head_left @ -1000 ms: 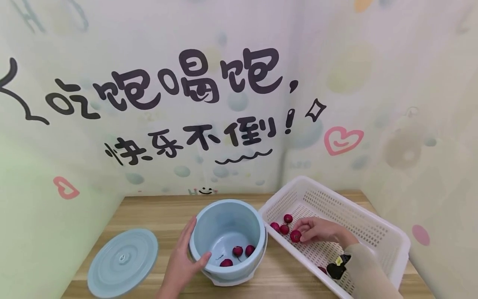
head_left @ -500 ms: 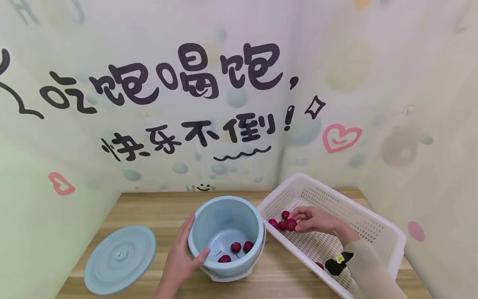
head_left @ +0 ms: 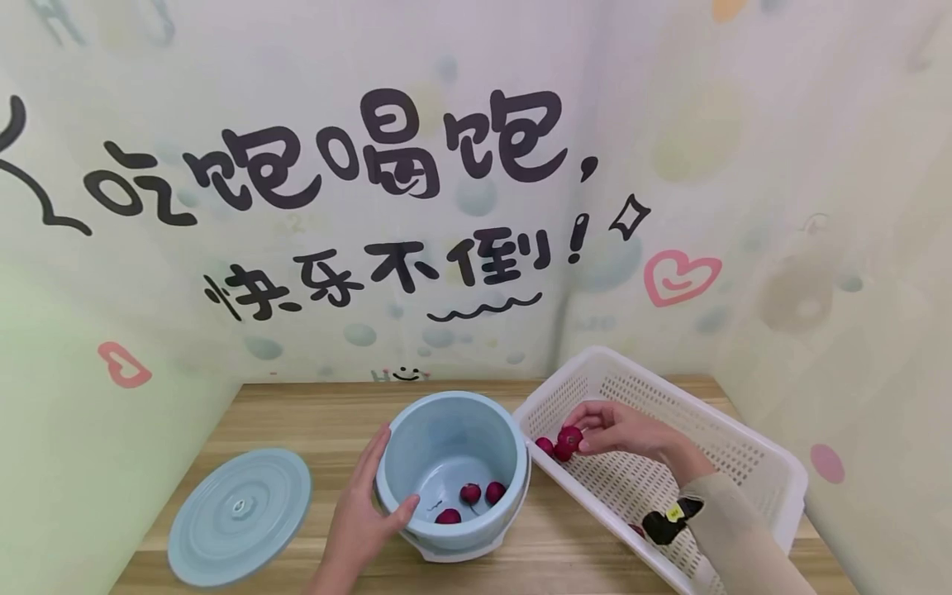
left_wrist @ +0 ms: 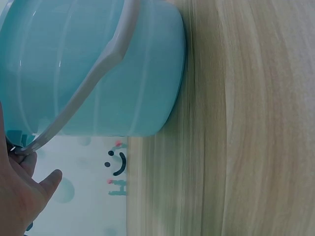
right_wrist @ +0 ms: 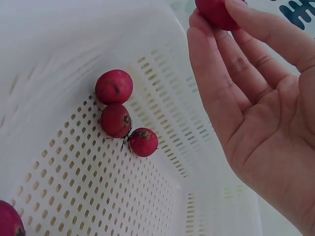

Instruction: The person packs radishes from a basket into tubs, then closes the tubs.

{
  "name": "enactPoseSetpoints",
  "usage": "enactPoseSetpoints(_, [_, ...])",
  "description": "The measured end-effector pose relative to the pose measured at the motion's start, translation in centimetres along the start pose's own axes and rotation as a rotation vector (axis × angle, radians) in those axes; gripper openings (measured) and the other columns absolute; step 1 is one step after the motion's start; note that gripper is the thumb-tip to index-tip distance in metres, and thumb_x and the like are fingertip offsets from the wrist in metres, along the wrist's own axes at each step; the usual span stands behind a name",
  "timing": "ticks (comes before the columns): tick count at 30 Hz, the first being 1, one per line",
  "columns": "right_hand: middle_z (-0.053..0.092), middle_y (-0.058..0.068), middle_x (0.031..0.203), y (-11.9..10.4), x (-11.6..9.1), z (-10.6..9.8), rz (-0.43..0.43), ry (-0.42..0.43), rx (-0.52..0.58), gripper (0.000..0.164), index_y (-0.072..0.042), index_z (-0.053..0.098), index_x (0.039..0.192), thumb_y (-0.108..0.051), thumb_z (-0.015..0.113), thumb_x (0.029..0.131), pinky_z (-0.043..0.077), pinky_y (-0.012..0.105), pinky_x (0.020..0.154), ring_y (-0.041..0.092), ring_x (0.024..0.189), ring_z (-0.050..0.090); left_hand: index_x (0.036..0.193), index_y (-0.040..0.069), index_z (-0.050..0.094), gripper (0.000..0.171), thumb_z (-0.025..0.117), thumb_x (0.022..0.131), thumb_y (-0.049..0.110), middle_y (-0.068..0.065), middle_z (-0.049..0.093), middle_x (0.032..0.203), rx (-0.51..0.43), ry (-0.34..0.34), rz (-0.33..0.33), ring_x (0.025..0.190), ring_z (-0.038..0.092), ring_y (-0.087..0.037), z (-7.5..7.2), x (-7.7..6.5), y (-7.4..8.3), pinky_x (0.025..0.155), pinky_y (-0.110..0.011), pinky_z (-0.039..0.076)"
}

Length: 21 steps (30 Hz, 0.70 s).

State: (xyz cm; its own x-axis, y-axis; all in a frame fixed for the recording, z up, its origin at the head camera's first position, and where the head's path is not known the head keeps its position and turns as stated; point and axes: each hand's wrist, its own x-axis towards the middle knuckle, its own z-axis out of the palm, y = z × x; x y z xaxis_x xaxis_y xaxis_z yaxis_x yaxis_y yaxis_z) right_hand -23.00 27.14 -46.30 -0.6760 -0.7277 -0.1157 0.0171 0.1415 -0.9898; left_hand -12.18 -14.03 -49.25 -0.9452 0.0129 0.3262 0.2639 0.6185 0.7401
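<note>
My right hand (head_left: 628,431) is over the left end of the white perforated basket (head_left: 773,463). It pinches a red radish (head_left: 570,437) between thumb and fingertips; the right wrist view shows this held radish (right_wrist: 219,12) above the basket floor. Beneath it, three radishes (right_wrist: 115,120) lie touching. My left hand (head_left: 364,504) rests spread against the left side of the light blue bucket (head_left: 464,541), thumb at the rim. The bucket holds three radishes (head_left: 470,493). From the left wrist, the hand (left_wrist: 22,191) is partly cut off, near the bucket's pale handle (left_wrist: 91,81).
A round light blue lid (head_left: 240,516) lies on the wooden table (head_left: 320,413) at left. Another radish (right_wrist: 9,219) sits apart at the basket's near side. Walls with printed lettering (head_left: 402,264) stand behind and at both sides.
My right hand has moved left and up inside the basket with the pinched radish, lately passing over the others there. The left hand keeps its place on the bucket.
</note>
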Motion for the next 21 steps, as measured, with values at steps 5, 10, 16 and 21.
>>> enactPoseSetpoints(5, [0.073,-0.001,0.105,-0.6,0.0,0.3,-0.007,0.027,-0.018,0.029,-0.001,0.058,0.12,0.0,0.064,0.092,0.06,0.023,0.083,0.004,0.091,0.068,0.156,0.019,0.034,0.093,0.082,0.077,0.031,-0.009,0.037,0.161,0.002,-0.005,-0.003,0.142,0.042,-0.04,-0.1,-0.1,0.1,0.105,-0.063,0.045])
enactPoseSetpoints(10, [0.073,-0.003,0.104,-1.1,0.5,0.8,0.021,0.052,-0.036,0.029,-0.001,0.058,0.12,-0.002,0.065,0.092,0.059,0.025,0.086,0.005,0.092,0.068,0.156,0.018,0.034,0.094,0.083,0.077,0.031,-0.011,0.037,0.16,0.012,-0.008,-0.045,0.142,0.042,-0.041,-0.1,-0.8,-0.2,0.105,-0.062,0.046])
enactPoseSetpoints(16, [0.073,-0.001,0.104,-1.9,0.9,1.2,0.019,0.144,-0.065,0.03,0.001,0.057,0.121,-0.007,0.066,0.093,0.06,0.026,0.087,0.011,0.095,0.069,0.156,0.018,0.035,0.093,0.083,0.077,0.032,-0.01,0.037,0.16,-0.008,0.005,-0.026,0.143,0.041,-0.04,0.2,-0.8,-0.2,0.105,-0.062,0.046])
enactPoseSetpoints(21, [0.073,-0.001,0.105,-2.9,1.1,1.7,-0.001,0.221,-0.057,0.034,0.0,0.056,0.125,-0.008,0.065,0.094,0.06,0.028,0.089,0.013,0.094,0.071,0.156,0.019,0.034,0.094,0.083,0.076,0.032,-0.009,0.036,0.161,-0.009,0.004,-0.011,0.143,0.041,-0.041,0.1,-0.1,0.0,0.104,-0.064,0.046])
